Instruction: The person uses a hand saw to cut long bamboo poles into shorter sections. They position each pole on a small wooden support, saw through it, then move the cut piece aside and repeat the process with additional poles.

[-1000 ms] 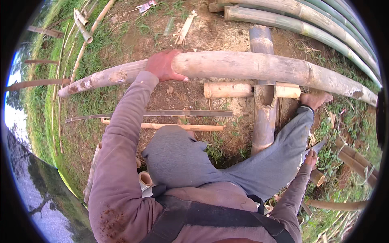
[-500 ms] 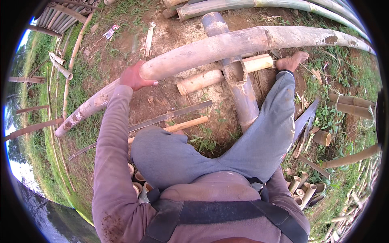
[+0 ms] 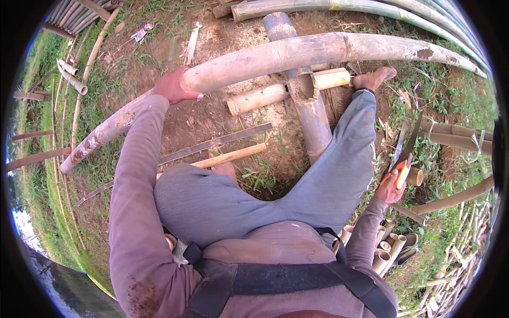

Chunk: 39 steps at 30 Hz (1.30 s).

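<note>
A long, thick bamboo pole (image 3: 275,57) crosses in front of me from left to far right. My left hand (image 3: 177,86) is closed over it left of the middle, thumb on the near side. Under the pole lies a bamboo post (image 3: 313,119) with a notch cut in it, and a shorter bamboo length (image 3: 260,99) runs crosswise through it. To my right, beside my bent leg, my right hand (image 3: 391,190) grips the orange handle of a handsaw (image 3: 411,142). Its dark blade points up and away, apart from the pole.
A flat strip (image 3: 217,142) and a thin bamboo stick (image 3: 233,155) lie near my left knee. Short bamboo tubes (image 3: 389,249) are bundled at lower right. Tied bamboo (image 3: 456,135) lies at the right, longer poles (image 3: 307,6) at the far side. My bare foot (image 3: 375,78) is near the crosspiece.
My right hand has come into view at the right, holding the handsaw raised off the ground. My left hand stays on the bamboo pole; the view has shifted slightly.
</note>
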{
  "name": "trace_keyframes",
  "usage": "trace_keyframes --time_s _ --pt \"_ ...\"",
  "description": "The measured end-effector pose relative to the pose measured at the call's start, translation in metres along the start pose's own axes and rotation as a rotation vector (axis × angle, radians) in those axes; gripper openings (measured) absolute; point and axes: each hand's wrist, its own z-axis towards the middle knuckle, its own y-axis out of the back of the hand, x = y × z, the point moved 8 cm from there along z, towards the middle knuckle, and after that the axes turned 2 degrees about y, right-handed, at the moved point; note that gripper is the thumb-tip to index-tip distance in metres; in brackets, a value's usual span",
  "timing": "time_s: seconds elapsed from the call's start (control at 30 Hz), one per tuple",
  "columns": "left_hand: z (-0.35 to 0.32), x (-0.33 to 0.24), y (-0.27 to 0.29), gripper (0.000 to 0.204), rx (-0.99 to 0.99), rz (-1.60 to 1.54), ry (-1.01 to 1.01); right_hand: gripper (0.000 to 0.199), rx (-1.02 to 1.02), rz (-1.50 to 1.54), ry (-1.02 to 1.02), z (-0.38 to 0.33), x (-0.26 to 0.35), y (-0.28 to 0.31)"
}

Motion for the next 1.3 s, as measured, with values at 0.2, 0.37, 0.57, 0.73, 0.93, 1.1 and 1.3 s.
trace_keyframes --time_s 0.2,0.37,0.57,0.73,0.93,1.1,1.3 --pt "-0.001 0.004 0.001 0.118 -0.087 0.076 -0.069 0.028 0.348 0.811 0.158 -0.030 0.197 -0.013" --pt "-0.001 0.004 0.000 0.117 -0.003 0.149 -0.001 0.047 0.565 1.034 0.135 -0.098 0.285 -0.059" --pt "-0.006 0.001 0.003 0.115 0.034 0.028 -0.037 0.057 0.642 0.980 0.354 -0.138 0.326 -0.063" --pt "-0.002 0.007 0.000 0.111 0.020 0.055 -0.046 0.054 0.641 0.949 0.413 -0.148 0.327 -0.070" --pt "0.003 0.010 -0.003 0.122 0.093 0.021 -0.056 0.060 0.628 0.843 0.452 -0.157 0.319 -0.074" --pt "0.000 0.013 -0.002 0.118 0.032 0.023 -0.073 0.056 0.586 0.880 0.447 -0.158 0.307 -0.081" --pt "-0.003 0.009 -0.002 0.116 -0.015 0.029 -0.091 0.051 0.622 0.829 0.387 -0.159 0.310 -0.083"
